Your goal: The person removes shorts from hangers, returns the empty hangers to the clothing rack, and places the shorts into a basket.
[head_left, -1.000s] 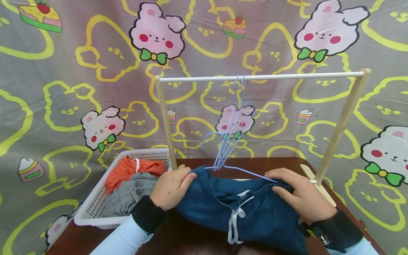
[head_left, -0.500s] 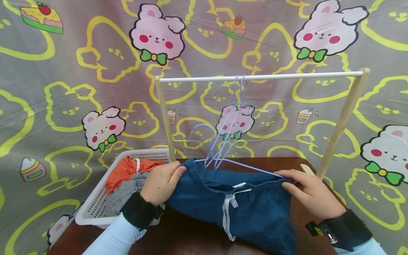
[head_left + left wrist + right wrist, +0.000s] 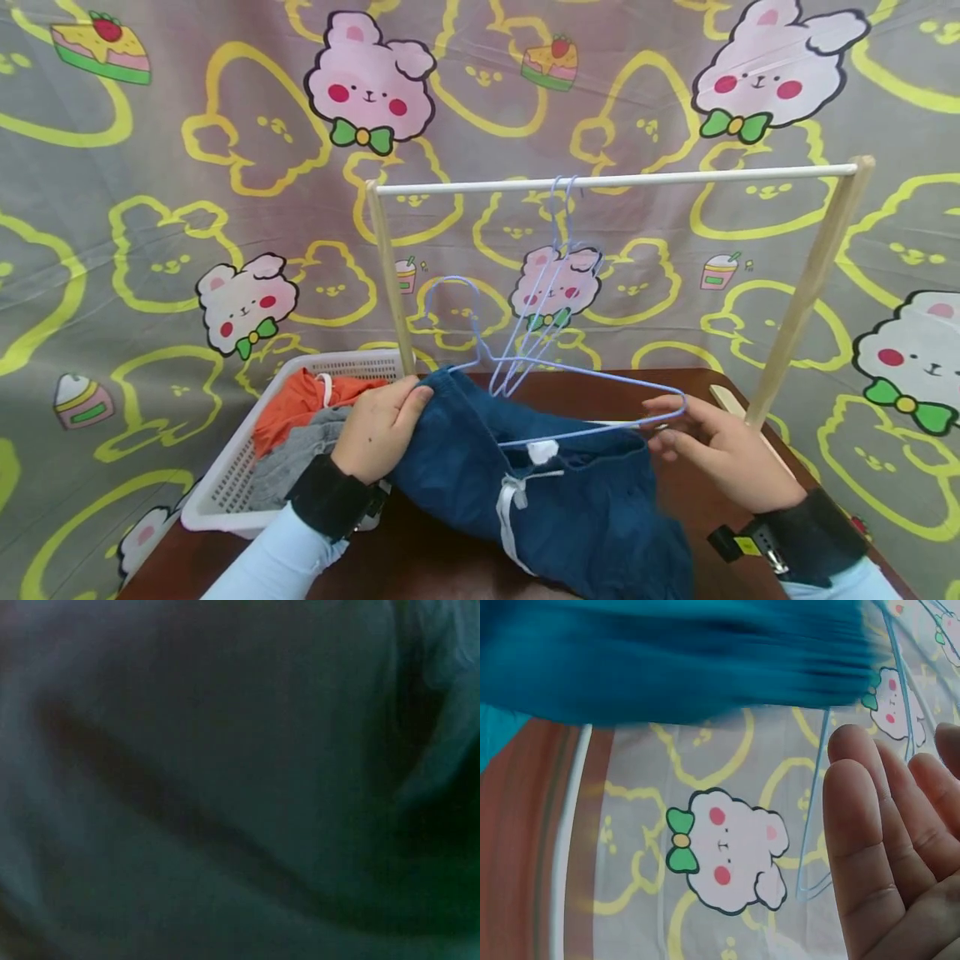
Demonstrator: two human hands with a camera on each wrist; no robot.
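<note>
Dark blue drawstring shorts [image 3: 592, 517] hang above the table, the right side of their waistband drooping. A light-blue wire hanger [image 3: 600, 372] has its left part inside the waistband, while its right end sticks out bare. My left hand [image 3: 378, 429] grips the waistband's left corner, where the hanger's left end is hidden. Beside the hanger's bare end is my right hand [image 3: 723, 454], its fingers loosely extended; whether they touch the wire I cannot tell. The right wrist view shows those fingers [image 3: 855, 832] apart from the blurred shorts [image 3: 667, 664]. Dark, blurred cloth fills the left wrist view.
A wooden rack with a white rail [image 3: 660, 177] stands behind the shorts, with light-blue hangers [image 3: 558, 217] on it. To the left, a white basket [image 3: 206, 492] holds orange clothing [image 3: 300, 400] and grey clothing [image 3: 292, 467]. The brown table [image 3: 435, 550] lies beneath.
The waistband's right side has slipped off the hanger's right end and dropped. My right hand has let go of the cloth. The hanger's hook has swung left and upward.
</note>
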